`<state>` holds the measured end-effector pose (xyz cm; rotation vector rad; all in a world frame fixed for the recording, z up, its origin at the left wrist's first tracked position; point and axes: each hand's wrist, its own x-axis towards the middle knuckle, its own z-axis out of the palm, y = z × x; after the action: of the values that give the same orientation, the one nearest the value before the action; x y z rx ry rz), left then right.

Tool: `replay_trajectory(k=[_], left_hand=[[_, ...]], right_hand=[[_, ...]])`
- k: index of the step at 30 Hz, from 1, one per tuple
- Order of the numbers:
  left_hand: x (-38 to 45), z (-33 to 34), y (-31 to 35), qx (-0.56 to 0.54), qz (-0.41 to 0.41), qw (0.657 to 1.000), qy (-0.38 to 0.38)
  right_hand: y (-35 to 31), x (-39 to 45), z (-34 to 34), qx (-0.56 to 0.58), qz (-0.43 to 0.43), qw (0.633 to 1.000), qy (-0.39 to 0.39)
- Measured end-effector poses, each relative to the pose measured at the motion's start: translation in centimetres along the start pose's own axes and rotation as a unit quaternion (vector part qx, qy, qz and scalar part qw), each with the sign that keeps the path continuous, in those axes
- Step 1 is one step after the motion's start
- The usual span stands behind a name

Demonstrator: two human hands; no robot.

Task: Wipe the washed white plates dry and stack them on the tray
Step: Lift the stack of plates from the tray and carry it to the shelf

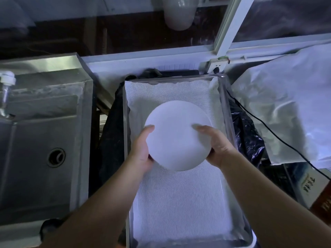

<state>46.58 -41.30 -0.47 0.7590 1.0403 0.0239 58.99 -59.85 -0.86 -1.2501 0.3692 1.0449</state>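
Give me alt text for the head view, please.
Both hands, left and right, grip a white plate by its edges above a metal tray lined with white mesh cloth. A steel sink sits to the left.

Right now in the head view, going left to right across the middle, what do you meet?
Steel sink → black plastic bag → left hand gripping the white plate over the cloth-lined tray → right hand on the plate's other edge → black cable → silvery plastic sheet.
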Motion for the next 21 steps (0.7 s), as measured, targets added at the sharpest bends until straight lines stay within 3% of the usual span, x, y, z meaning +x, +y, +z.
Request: replay_trajectory(k=[12, 21], left_hand=[[-6.6, -3.9, -2.9, -0.005, -0.016, 1.0, -0.02], [-13.7, -6.4, -5.9, -0.047, 0.011, 0.999, 0.0]], right_hand=[[3.8, -8.4, 2.1, 0.029, 0.011, 0.998, 0.049], [5.8, -14.1, 2.9, -0.013, 0.008, 1.0, 0.017]])
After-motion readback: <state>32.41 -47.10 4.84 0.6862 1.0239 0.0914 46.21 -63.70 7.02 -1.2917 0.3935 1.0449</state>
